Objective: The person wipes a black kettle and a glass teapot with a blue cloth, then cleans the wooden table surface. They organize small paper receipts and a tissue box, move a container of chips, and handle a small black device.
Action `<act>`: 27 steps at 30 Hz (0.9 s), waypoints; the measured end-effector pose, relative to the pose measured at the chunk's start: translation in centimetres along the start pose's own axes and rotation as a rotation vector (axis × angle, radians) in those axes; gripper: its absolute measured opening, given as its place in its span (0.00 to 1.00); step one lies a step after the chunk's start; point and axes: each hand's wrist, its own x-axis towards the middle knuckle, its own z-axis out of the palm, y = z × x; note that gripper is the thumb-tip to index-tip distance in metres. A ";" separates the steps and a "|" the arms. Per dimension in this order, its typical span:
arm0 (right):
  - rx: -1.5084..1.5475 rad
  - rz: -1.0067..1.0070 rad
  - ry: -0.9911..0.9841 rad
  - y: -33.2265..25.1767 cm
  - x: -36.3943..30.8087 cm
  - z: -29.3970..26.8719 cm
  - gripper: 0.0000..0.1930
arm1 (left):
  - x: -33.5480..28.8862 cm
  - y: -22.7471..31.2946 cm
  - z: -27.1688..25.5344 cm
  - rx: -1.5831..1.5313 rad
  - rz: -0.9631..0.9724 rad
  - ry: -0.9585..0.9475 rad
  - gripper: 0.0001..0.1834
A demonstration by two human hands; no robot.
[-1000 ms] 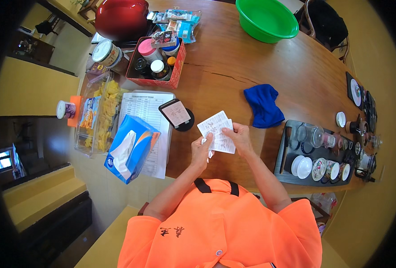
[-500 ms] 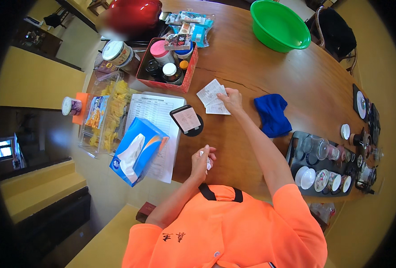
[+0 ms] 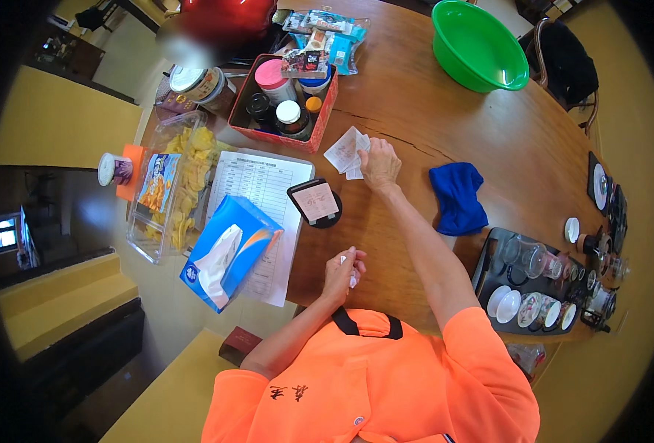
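Small white paper slips (image 3: 345, 152) with faint print lie overlapping on the wooden table ahead of me. My right hand (image 3: 380, 165) is over their right side, palm down, with the fingers closed at their edge and hiding part of them. Near the front edge of the table, my left hand (image 3: 343, 276) is curled round a small white crumpled piece that looks like tissue. Between my hands and the papers on the left stands a black holder (image 3: 316, 203) with a pale pink note on it. A folded blue cloth (image 3: 458, 198) lies to the right of my right forearm.
A blue tissue box (image 3: 231, 255) rests on printed sheets (image 3: 286, 173). Behind them are a red box (image 3: 318, 136) of bottles and jars, a clear snack tub (image 3: 198, 166) and packets (image 3: 342, 44). A green basin (image 3: 474, 44) stands far right, a dark tea tray (image 3: 482, 275) with cups near right.
My right hand has turned from pinching the slips by their edge to lying palm down over them, covering more. The left hand keeps its white piece. The whole view has shifted slightly.
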 end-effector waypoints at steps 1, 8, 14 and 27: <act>0.007 0.002 0.005 0.1 0.0 0.0 0.13 | 0.1 -0.1 0.0 0.008 0.006 -0.005 0.21; -0.031 -0.033 0.031 0.6 0.1 0.1 0.14 | 0.4 -0.5 -0.1 0.019 0.005 -0.022 0.21; -0.127 -0.035 0.093 0.5 -0.4 0.5 0.16 | 0.5 -0.8 0.1 0.012 0.004 -0.010 0.21; -0.091 -0.040 0.142 0.5 -0.2 0.2 0.19 | 0.5 -1.1 -0.1 0.016 -0.010 -0.015 0.20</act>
